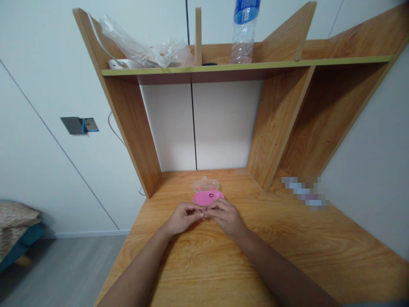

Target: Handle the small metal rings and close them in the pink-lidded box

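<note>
Both my hands rest on the wooden desk [204, 264], fingertips meeting in front of me. My left hand [182, 217] and my right hand [226, 216] are each pinched closed at the point where they touch; whatever sits between the fingertips is too small to make out. Just beyond them lies a small open pink case [208, 198] with a dark item on its base, its clear lid [205, 185] folded back toward the wall.
A shelf [243, 67] above the desk carries a clear plastic water bottle [244, 30], a crumpled plastic bag [150, 49] and a white object. A blurred patch [305, 192] sits at the desk's right. Wooden side panels flank the desk; floor and bedding lie left.
</note>
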Demonstrator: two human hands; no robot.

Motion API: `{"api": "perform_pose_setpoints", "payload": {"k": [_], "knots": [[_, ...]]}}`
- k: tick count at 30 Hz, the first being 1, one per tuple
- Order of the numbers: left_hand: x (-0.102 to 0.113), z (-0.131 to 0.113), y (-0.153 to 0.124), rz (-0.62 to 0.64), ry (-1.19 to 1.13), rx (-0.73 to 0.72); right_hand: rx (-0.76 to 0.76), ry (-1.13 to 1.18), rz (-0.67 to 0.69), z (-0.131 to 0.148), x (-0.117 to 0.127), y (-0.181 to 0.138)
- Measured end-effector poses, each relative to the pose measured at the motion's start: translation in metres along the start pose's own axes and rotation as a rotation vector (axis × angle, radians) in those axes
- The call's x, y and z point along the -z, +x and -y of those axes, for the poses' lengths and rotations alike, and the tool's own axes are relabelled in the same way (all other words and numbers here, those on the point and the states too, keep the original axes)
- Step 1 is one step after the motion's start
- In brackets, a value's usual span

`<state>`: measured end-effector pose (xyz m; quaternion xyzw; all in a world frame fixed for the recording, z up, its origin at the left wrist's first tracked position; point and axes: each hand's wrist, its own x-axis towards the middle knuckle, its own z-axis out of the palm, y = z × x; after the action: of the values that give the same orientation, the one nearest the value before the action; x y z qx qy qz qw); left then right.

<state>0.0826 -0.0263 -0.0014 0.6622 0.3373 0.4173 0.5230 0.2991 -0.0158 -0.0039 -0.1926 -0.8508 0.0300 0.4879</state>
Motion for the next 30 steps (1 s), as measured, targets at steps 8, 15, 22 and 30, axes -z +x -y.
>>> {"api": "perform_pose_setpoints", "payload": {"k": [8,15,22,30], "knots": [[0.0031,0.0017,0.0001,-0.077,0.008,-0.013,0.039,-0.007,0.001,-0.0056,-0.003,-0.0034],[0.0039,0.0002,0.0006,-0.102,0.081,-0.006,0.051,-0.033,0.003,-0.0014,-0.0015,-0.0028],[0.0047,-0.0014,-0.0002,-0.096,0.114,0.001,0.039,-0.038,-0.014,0.0027,0.0012,0.0015],[0.005,-0.0056,-0.0018,-0.104,0.122,0.011,0.028,-0.049,0.002,0.0034,0.002,0.0011]]}}
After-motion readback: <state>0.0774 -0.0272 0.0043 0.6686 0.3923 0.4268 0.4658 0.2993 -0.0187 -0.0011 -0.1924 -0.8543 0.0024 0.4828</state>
